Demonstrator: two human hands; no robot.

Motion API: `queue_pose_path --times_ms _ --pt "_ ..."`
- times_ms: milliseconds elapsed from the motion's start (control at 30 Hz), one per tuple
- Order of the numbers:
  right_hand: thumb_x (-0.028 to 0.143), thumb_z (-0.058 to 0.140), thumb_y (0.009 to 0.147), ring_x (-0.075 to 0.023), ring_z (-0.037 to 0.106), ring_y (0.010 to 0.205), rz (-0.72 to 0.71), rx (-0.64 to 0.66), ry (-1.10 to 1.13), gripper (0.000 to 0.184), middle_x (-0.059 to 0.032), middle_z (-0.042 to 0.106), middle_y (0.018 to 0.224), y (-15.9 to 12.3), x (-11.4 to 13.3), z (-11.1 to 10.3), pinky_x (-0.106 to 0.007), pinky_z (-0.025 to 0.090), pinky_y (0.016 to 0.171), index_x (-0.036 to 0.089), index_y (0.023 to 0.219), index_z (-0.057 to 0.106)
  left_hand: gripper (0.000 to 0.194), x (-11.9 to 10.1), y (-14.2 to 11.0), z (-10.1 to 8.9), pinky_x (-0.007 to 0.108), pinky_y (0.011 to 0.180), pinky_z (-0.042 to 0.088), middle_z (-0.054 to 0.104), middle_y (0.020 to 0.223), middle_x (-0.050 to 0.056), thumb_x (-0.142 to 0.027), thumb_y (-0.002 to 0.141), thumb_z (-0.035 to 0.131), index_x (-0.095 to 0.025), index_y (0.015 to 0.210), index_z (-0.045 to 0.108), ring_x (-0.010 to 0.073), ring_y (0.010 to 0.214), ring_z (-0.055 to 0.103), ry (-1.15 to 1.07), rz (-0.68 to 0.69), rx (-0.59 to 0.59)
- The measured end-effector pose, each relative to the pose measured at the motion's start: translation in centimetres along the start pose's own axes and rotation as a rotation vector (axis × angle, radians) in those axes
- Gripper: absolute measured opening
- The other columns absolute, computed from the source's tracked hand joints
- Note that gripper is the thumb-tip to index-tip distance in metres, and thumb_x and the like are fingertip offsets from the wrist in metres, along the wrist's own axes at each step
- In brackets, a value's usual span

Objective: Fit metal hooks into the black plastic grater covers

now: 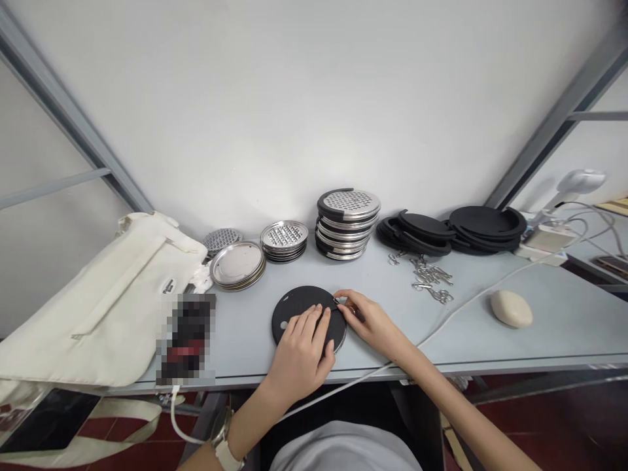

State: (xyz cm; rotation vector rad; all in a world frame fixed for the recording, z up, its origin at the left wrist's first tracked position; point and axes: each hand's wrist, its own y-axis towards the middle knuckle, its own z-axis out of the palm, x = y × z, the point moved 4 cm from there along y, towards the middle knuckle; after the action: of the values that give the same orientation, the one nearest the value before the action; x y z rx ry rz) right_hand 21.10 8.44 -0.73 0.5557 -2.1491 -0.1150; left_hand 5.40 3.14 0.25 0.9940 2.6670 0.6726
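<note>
A round black disc with a few small holes lies on the table in front of me, a metal edge showing beneath its right side. My left hand rests across it, fingers stretched out and pressing on its top. At the disc's right edge, my right hand pinches a small metal clasp, mostly hidden by the fingertips. Several loose metal clasps lie in a heap farther right. Behind the disc stands a stack of round metal graters with black rims.
Shorter stacks of grater discs and metal plates stand left of centre. Black round covers are piled back right. A white cable crosses the table near a cream-coloured rounded object. A cream bag and a blurred-out item occupy the left.
</note>
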Motion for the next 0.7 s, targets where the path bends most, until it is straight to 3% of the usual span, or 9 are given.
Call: queue_pose_path --times_ms 700 --pt "0.029 0.037 0.094 -0.0136 0.051 0.056 0.008 0.01 -0.036 0.028 0.0027 0.052 0.065 -0.16 0.21 0.0 -0.024 0.044 0.058 0.02 0.117 0.05 0.048 -0.04 0.09 -0.07 0.041 0.096 0.04 0.05 0.13 0.017 -0.023 0.089 0.039 -0.007 0.134 0.043 0.0278 0.123 0.044 -0.021 -0.005 0.009"
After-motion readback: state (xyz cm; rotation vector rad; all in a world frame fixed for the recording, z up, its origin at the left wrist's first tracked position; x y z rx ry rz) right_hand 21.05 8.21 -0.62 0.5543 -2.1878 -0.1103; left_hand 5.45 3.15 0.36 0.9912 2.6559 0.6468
